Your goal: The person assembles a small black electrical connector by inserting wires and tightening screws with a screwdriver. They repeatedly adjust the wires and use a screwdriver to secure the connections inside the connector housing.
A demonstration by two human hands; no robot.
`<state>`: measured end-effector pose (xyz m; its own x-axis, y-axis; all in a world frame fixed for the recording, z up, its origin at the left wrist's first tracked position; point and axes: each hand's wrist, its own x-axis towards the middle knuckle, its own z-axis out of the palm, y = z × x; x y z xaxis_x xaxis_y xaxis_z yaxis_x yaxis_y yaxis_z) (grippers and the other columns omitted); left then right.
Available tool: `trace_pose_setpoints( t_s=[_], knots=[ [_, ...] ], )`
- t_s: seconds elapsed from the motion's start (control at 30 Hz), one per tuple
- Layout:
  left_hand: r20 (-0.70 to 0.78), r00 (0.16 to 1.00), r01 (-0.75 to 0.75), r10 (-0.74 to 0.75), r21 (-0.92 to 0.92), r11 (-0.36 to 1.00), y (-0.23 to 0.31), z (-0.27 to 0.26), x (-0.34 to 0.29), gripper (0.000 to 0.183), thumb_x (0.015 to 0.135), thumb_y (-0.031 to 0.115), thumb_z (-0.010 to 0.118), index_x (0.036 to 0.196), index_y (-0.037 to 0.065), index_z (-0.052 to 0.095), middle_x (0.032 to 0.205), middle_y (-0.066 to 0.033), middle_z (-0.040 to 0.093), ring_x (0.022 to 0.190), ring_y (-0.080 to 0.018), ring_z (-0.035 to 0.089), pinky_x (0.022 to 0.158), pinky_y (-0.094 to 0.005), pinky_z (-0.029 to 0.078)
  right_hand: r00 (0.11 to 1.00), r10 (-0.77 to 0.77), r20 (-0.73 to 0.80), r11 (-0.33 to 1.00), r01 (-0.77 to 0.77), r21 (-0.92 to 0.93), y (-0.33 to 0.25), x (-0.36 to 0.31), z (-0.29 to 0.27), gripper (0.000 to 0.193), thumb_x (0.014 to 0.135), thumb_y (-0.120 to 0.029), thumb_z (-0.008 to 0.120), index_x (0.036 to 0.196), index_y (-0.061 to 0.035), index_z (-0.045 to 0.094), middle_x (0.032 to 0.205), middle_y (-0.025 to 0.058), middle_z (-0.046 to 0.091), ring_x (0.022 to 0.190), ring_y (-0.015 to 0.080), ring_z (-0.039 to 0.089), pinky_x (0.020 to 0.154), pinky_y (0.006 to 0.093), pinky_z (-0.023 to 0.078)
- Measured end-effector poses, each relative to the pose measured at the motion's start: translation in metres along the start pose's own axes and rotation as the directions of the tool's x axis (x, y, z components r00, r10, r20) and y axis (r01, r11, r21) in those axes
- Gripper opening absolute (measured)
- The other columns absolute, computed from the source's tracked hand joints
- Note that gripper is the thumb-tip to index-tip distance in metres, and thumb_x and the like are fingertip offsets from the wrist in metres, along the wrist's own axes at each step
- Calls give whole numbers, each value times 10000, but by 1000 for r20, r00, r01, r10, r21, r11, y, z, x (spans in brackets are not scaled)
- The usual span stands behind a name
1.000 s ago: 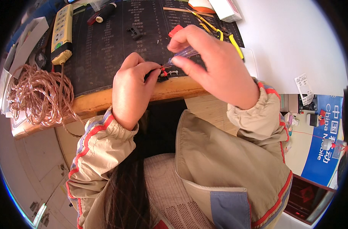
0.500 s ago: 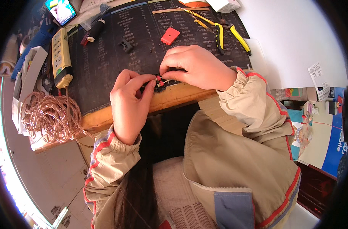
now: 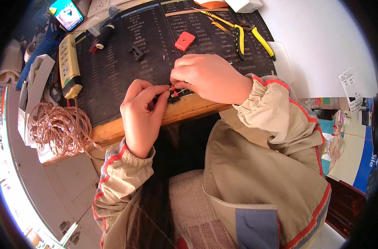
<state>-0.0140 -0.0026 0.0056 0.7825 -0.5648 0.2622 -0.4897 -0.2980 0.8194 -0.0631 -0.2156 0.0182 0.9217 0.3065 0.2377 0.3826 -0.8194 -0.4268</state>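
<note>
In closed fingertips, a red-black part (image 3: 175, 95) is clamped at its left by the left hand (image 3: 140, 108) and at its far right by the right hand (image 3: 212, 79).

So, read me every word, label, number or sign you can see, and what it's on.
I won't copy out wording, but print stands here:
Black desk mat: columns of pale print, some legible, much too small.
White paper slip: dark print, too small to read.
Blue sign: large white letters, cut off at the right.
Phone: lit screen, no wording readable.
</note>
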Motion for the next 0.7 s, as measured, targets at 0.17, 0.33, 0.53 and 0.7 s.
trace_pose_setpoints(
  t_s=[0.17,0.33,0.53,0.7],
  knots=[
    [31,1000,6,-4,-37,999,-1,-4,-1,157,881,-4,773,1036,13,792,906,-48,619,651,-89,512,589,-255,430,998,57,23,993,-59,98,-4,-4,-6,84,908,-103,737,954,-49,691,914,87,659,853,320,663,733,419,537],
    [29,999,-16,17,-50,999,-1,-4,0,139,879,-2,767,1016,11,787,881,-74,616,623,-118,536,573,-278,452,998,59,36,993,-63,99,-5,-3,-7,88,915,-113,722,947,-39,687,921,105,672,846,349,675,728,442,540],
    [75,997,-34,34,-1,999,-1,-4,7,130,869,-18,765,998,-13,776,879,-61,623,664,-104,570,610,-256,467,997,56,45,992,-61,109,-4,-1,-5,105,896,-72,735,938,-15,657,891,130,677,829,365,674,707,433,534],
    [59,996,-66,63,46,997,0,-2,8,121,858,-42,760,977,-23,766,851,-65,599,657,-119,558,602,-259,462,999,41,11,991,-42,126,-3,-2,-2,127,912,-143,703,882,-33,648,873,140,690,827,390,683,726,488,540]
  ],
)
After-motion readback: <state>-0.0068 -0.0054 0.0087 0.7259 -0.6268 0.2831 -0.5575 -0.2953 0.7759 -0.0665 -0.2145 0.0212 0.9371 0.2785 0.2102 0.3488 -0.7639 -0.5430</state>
